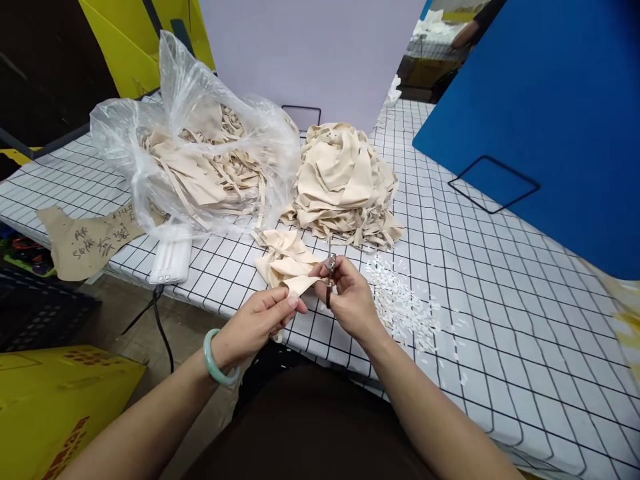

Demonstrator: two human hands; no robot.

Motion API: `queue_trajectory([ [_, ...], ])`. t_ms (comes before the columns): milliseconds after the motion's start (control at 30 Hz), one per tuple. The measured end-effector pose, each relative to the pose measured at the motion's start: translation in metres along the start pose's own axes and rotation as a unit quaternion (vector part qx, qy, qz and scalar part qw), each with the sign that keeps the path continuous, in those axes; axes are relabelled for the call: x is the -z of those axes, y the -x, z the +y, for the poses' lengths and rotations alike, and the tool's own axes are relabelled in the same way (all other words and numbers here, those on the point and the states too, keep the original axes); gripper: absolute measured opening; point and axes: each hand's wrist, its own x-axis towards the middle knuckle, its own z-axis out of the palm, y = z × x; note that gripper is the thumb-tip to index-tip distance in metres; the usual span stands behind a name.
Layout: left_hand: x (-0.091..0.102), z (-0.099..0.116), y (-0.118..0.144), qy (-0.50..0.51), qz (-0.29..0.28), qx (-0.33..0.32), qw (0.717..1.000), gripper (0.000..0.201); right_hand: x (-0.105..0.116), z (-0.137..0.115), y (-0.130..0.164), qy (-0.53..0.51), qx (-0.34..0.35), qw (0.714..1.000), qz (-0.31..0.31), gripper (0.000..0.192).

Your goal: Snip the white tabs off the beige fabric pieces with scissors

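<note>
My left hand (270,312) pinches the near edge of a beige fabric piece (285,257), which lies crumpled on the table's front part. In my right hand (350,293) is a small pair of scissors (330,263), its blades pointing away from me. The right fingertips also touch a corner of the same fabric, stretched between both hands. Behind them rises a heap of beige fabric pieces (345,173). To its left, a clear plastic bag (175,87) holds more beige pieces with straps. Small white clippings (405,310) are scattered right of my right hand.
The table (500,300) wears a white cloth with black grid lines. A white power bank (171,257) with a cable and a brown paper pattern (85,243) with handwriting lie at the left edge. A blue panel (540,113) stands right, a pale panel (310,53) behind.
</note>
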Motion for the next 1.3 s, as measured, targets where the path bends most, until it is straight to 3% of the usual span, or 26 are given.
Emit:
queue_trajectory([
  [100, -0.003, 0.004, 0.004, -0.075, 0.048, -0.101, 0.991, 0.035, -0.002, 0.001, 0.007, -0.027, -0.019, 0.999, 0.008, 0.024],
  [233, -0.01, 0.013, 0.006, -0.235, 0.191, -0.265, 0.916, 0.029, -0.017, 0.006, 0.021, -0.121, -0.108, 0.987, 0.008, 0.034],
  [267, -0.012, 0.014, 0.004, -0.232, 0.194, -0.29, 0.908, 0.028, -0.021, 0.008, 0.025, -0.141, -0.126, 0.982, 0.011, 0.038],
  [333, -0.016, 0.012, -0.002, -0.155, 0.154, -0.319, 0.922, 0.027, -0.028, 0.009, 0.032, -0.163, -0.147, 0.976, 0.01, 0.043],
  [433, -0.024, 0.003, -0.014, 0.016, 0.095, -0.284, 0.954, 0.03, -0.023, 0.006, 0.039, -0.144, -0.146, 0.979, -0.024, 0.041],
  [500, -0.03, -0.004, -0.02, 0.065, 0.085, -0.245, 0.964, 0.032, -0.009, 0.0, 0.043, -0.054, -0.122, 0.99, -0.036, 0.036],
  [567, -0.034, -0.009, -0.023, 0.055, 0.078, -0.229, 0.969, 0.032, 0.009, -0.008, 0.047, 0.093, -0.079, 0.992, -0.03, 0.034],
  [633, -0.039, -0.012, -0.024, 0.026, 0.067, -0.233, 0.97, 0.033, 0.026, -0.015, 0.052, 0.233, -0.041, 0.971, -0.026, 0.036],
  [733, -0.044, -0.014, -0.024, -0.02, 0.046, -0.254, 0.966, 0.033, 0.042, -0.022, 0.062, 0.338, -0.023, 0.94, -0.04, 0.042],
  [1000, -0.05, -0.016, -0.025, -0.074, 0.009, -0.299, 0.951, 0.03, 0.049, -0.022, 0.075, 0.352, 0.007, 0.934, -0.052, 0.048],
  [1300, -0.054, -0.015, -0.027, -0.097, 0.006, -0.309, 0.946, 0.031, 0.048, -0.023, 0.075, 0.346, 0.027, 0.937, -0.048, 0.053],
])
